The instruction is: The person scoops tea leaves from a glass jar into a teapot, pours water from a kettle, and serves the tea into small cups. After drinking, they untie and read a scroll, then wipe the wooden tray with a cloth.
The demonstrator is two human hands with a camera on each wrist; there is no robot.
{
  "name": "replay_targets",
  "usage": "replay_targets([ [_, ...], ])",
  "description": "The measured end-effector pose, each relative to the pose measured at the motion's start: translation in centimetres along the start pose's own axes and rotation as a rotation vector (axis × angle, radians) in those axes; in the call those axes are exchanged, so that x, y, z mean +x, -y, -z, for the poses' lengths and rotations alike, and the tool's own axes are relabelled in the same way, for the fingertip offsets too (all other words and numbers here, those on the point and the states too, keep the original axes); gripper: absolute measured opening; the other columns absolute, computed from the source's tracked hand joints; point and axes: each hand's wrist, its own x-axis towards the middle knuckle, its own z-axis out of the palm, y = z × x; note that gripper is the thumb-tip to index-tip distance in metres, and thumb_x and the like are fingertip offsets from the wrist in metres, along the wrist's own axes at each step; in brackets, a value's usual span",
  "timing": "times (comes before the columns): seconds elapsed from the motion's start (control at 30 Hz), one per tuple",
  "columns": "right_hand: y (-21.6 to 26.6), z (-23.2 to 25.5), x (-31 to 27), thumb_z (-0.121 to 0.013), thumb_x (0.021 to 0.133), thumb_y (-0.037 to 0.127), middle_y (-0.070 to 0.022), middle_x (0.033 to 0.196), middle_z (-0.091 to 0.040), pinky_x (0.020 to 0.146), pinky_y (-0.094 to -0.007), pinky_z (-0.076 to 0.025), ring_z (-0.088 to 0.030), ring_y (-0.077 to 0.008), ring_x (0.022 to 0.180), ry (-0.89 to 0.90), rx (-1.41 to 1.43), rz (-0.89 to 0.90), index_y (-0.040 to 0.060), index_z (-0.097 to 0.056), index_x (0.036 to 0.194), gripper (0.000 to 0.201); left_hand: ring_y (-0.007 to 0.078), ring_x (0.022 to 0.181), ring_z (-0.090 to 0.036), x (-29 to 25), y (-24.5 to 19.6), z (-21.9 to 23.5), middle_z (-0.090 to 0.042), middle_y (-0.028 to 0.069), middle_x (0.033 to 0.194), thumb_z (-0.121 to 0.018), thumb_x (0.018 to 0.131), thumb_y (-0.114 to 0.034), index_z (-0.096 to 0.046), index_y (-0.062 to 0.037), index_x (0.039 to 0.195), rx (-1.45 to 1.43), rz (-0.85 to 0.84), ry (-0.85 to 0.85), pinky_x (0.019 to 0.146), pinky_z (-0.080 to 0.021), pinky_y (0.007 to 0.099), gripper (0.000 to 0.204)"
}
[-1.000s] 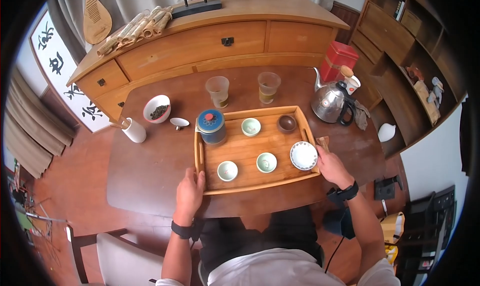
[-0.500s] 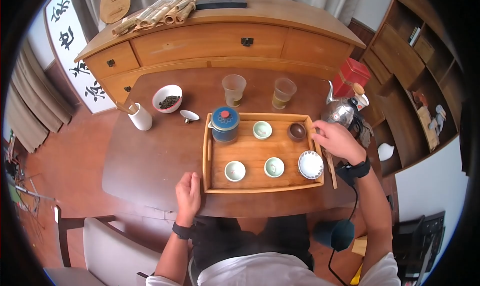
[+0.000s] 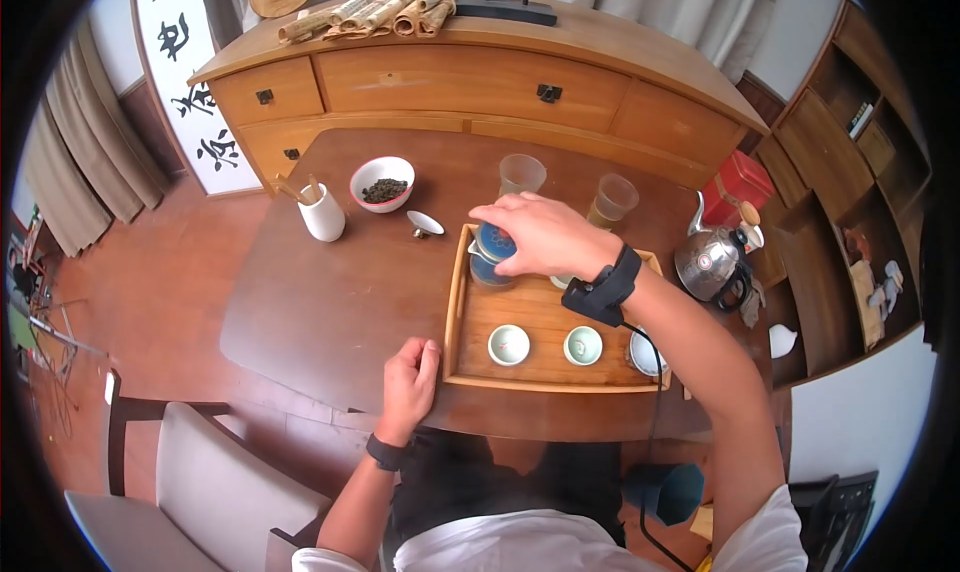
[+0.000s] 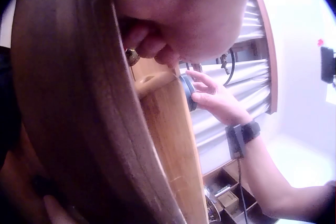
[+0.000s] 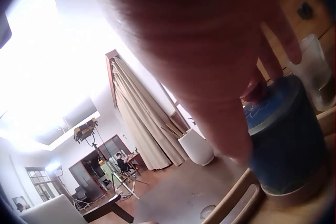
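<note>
My right hand (image 3: 550, 234) reaches over the blue lidded teapot (image 3: 490, 273), thumb against its near side and fingers extended across the top. In the right wrist view the teapot (image 5: 286, 148) stands upright under the hand, its red knob (image 5: 254, 91) partly covered by fingers. The teapot is at the left back of a wooden tray (image 3: 540, 380). My left hand (image 3: 408, 387) rests loosely curled at the table's front edge, beside the tray's near-left corner, holding nothing. On the tray are pale green cups (image 3: 509, 345) and a white patterned dish (image 3: 646, 356); the forearm hides its back right.
Left of the tray are a bowl of dark tea leaves (image 3: 384, 188), a small white lid-like piece (image 3: 425, 223) and a white utensil holder (image 3: 322, 215). Behind it stand two clear cups (image 3: 614, 200). A metal kettle (image 3: 710, 264) and red tin (image 3: 737, 187) are at right.
Both hands have left the tray's sides. The right hand has swung up and left across the tray to the teapot; the left stays near the front corner. The head view has shifted left.
</note>
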Motion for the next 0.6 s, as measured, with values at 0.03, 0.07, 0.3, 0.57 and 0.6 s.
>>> replay_targets([
  [0.03,-0.3,0.0,0.3,-0.079,0.071,0.026,-0.0153,0.119,-0.062,0.096,-0.0392,-0.047,-0.059,-0.0306,0.111,0.013,0.010,-0.003,0.0074,-0.052,0.136,0.073,0.0118,0.060,-0.048,0.0,-0.1,0.0,-0.054,0.0079,0.063,-0.056,0.100,-0.022,-0.062,0.0008,0.088,0.004,-0.004,-0.002,0.058,-0.044,0.0301,0.026],
  [0.07,-0.5,0.1,0.4,-0.080,0.070,0.026,-0.0152,0.119,-0.062,0.095,-0.0391,-0.048,-0.059,-0.0306,0.110,0.027,0.019,-0.007,0.0068,-0.053,0.135,0.073,0.0135,0.058,-0.049,0.1,0.2,0.0,-0.054,0.0092,0.063,-0.056,0.099,-0.022,-0.062,0.0006,0.088,0.012,-0.020,-0.014,0.057,-0.044,0.0307,0.026],
  [0.3,-0.9,1.2,1.0,-0.080,0.069,0.026,-0.0160,0.112,-0.061,0.087,-0.0372,-0.052,-0.063,-0.0273,0.102,0.056,0.150,-0.042,0.0059,-0.056,0.132,0.070,0.0156,0.056,-0.049,0.0,0.1,0.1,-0.054,0.0107,0.062,-0.056,0.099,-0.022,-0.062,0.0006,0.087,0.029,-0.020,0.001,0.056,-0.044,0.0320,0.027],
  [0.57,-2.0,5.4,-2.1,-0.079,0.071,0.024,-0.0111,0.111,-0.054,0.090,-0.0322,-0.050,-0.057,-0.0212,0.099,-0.064,0.323,-0.104,0.0075,-0.057,0.131,0.067,0.0132,0.058,-0.050,0.2,-0.3,0.0,-0.054,0.0090,0.063,-0.056,0.099,-0.021,-0.062,0.0003,0.086,0.012,0.000,-0.011,0.057,-0.044,0.0305,0.026],
  [0.6,-2.1,6.0,-3.1,-0.080,0.070,0.024,-0.0092,0.110,-0.053,0.090,-0.0312,-0.049,-0.056,-0.0202,0.097,-0.065,0.315,-0.146,0.0072,-0.057,0.130,0.066,0.0129,0.060,-0.051,0.2,-0.3,0.0,-0.055,0.0093,0.064,-0.056,0.099,-0.021,-0.063,0.0004,0.087,0.004,0.006,-0.013,0.059,-0.045,0.0304,0.026],
])
